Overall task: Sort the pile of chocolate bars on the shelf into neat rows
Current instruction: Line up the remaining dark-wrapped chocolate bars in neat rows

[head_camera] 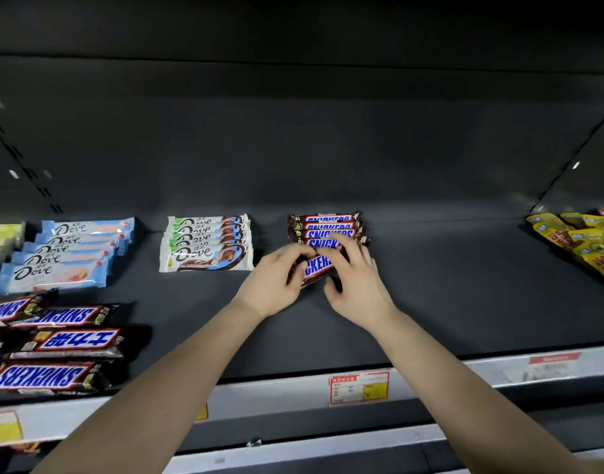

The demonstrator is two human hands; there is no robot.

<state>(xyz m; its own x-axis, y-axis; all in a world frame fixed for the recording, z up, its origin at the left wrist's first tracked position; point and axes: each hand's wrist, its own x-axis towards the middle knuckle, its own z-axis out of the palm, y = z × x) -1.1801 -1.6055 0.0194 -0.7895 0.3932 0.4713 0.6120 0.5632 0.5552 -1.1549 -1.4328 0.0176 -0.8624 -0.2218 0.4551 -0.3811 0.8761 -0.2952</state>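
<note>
Snickers bar [319, 265] in hand, at the near end of the Snickers row [328, 227], mid-shelf and a little right of centre. It sits tilted, not yet square with the bars behind it. Left hand [276, 278] grips its left end with curled fingers. Right hand [355, 285] pinches the right part, fingers spread over the top and thumb at the near edge. Both hands are grasping this one bar.

Row behind it: four bars visible, overlapped like shingles, logos upright, running toward the far wall. Looks tidy.

Done so far, as judged from the layout, are three rows across the far part of the shelf [465, 285]:
- Snickers row, being added to.
- White-and-green Dove row [206, 242] just left of it, about five bars, neatly overlapped.
- Blue Dove row [71, 251] further left, about five bars, stepping toward the near left.

Left to do: a loose pile of Snickers bars [54, 343] at the near left corner. At least four show, lying at mixed angles, some upside down, one with its Chinese-script side up, and more may run out of view. Each needs carrying right to the row. Estimate: task past halfway, with the Dove bars sorted and the Snickers partly so.

Around it: pale yellow packs [3, 237] at the far left edge, yellow pouches [581, 241] at the far right, both apart from the chocolate. A red-and-yellow price tag [358, 388] sits on the shelf's front rail below the hands.
</note>
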